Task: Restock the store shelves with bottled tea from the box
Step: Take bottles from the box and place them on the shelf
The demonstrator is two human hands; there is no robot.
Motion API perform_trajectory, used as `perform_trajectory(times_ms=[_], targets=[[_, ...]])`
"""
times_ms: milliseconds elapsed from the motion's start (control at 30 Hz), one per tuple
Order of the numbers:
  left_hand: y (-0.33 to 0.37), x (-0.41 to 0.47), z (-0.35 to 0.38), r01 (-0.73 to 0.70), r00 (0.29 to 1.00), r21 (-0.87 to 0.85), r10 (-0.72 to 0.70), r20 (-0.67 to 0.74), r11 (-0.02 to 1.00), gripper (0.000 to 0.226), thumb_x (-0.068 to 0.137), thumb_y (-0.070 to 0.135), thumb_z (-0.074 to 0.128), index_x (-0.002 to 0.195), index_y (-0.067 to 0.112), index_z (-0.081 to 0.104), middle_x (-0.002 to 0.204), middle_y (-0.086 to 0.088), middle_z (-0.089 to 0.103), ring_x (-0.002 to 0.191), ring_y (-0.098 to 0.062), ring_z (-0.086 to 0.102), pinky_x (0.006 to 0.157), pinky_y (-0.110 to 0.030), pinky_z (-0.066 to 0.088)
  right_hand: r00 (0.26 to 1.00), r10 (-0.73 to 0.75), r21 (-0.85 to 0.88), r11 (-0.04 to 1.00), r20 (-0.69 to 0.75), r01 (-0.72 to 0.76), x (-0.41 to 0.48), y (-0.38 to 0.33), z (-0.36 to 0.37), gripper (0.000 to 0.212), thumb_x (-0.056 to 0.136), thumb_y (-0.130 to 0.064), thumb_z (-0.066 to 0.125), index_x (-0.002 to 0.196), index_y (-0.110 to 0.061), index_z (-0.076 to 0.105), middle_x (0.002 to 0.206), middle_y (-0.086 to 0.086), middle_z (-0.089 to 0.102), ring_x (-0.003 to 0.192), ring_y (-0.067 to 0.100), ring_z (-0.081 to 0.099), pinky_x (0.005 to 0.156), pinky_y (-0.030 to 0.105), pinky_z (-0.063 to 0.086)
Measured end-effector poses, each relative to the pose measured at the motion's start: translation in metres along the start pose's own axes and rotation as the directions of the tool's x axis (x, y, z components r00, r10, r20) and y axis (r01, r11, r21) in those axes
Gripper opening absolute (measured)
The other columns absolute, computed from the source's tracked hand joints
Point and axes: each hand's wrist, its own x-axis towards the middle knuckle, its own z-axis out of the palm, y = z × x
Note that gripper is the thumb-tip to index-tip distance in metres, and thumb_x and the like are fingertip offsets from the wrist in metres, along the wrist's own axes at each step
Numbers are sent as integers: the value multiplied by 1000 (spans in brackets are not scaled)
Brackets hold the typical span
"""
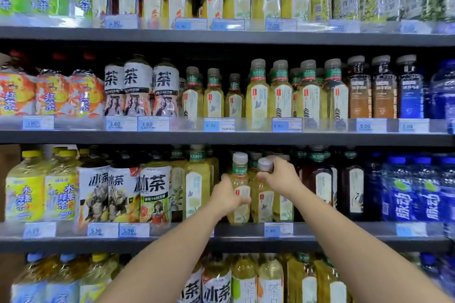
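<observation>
Arms (pixel 172 253) outstretched; my left hand (pixel 227 197) wraps tea bottle (pixel 240 172) body, right hand (pixel 280 177) grips neighbouring bottle (pixel 262 198) neck, at shelf (pixel 344 231) front edge.

A dark grey metal shelving unit (pixel 246 37) carries bottled drinks in four rows, with white-and-blue price tags (pixel 219 124) clipped along the front edges. Its third board (pixel 344 241) bears, from left to right, yellow-capped yellow bottles of green tea (pixel 24 192), white-labelled iced-tea bottles (pixel 155 192), tall pale yellow tea bottles with grey caps (pixel 240 179) standing upright near the front edge, dark brown tea bottles (pixel 354 192), and blue plastic water bottles (pixel 403 194).
</observation>
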Motion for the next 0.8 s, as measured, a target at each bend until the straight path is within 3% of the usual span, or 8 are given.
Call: perform_trajectory(times_ms=[67, 133, 233, 367, 467, 633, 800], targets=[[-10, 9, 9, 17, 999, 3, -17, 32, 1000, 76, 71, 37, 89, 128, 14, 44, 116, -2, 67, 105, -21, 65, 91, -38, 55, 999, 52, -26, 998, -12, -52, 15, 9, 5, 27, 91, -28, 69, 106, -11, 55, 90, 5, 59, 94, 28, 60, 59, 25, 39], [-20, 21, 16, 29, 999, -14, -28, 40, 999, 60, 76, 35, 87, 119, 16, 49, 109, -1, 70, 99, -18, 67, 88, -38, 57, 997, 76, -44, 996, -29, -77, 26, 19, 11, 39, 92, -27, 67, 124, -10, 54, 102, 11, 64, 100, 32, 62, 69, 25, 41], [-28, 33, 24, -6, 1000, -10, 6, 6, 1000, 60, 75, 38, 86, 122, 17, 54, 110, 0, 71, 98, -18, 68, 87, -37, 57, 1000, 25, -131, 991, 5, -24, 31, 37, 29, 60, 91, -25, 65, 145, -23, 39, 116, 12, 66, 106, 35, 62, 86, 32, 51], [-39, 38, 35, -46, 995, 90, 54, -89, 995, 70, 73, 47, 85, 127, 18, 51, 114, -5, 69, 102, -23, 68, 87, -39, 57, 995, -28, -327, 945, -98, -6, 24, 53, 52, 69, 86, -41, 68, 144, -20, 37, 118, 12, 61, 108, 34, 58, 90, 42, 51], [-38, 39, 34, -24, 999, 111, 27, -28, 994, 72, 76, 45, 83, 132, 17, 47, 118, -5, 68, 106, -24, 67, 87, -34, 56, 982, -91, -450, 893, -164, 8, 16, 56, 65, 73, 83, -48, 69, 141, -18, 37, 130, 10, 52, 122, 32, 47, 97, 45, 46], [-38, 46, 28, 11, 992, 49, -17, 124, 999, 67, 83, 33, 81, 138, 20, 46, 130, -3, 65, 118, -22, 62, 102, -40, 51, 980, -111, -461, 887, -164, 23, 10, 57, 78, 66, 86, -40, 70, 139, -15, 39, 133, 11, 48, 125, 30, 45, 97, 40, 45], [-33, 40, 26, 20, 990, 46, -26, 137, 999, 53, 87, 29, 78, 131, 15, 53, 126, -4, 67, 115, -22, 63, 99, -37, 52, 984, -131, -479, 876, -123, 57, -1, 56, 72, 60, 89, -36, 68, 139, -14, 40, 136, 12, 48, 126, 28, 45, 98, 38, 45]])
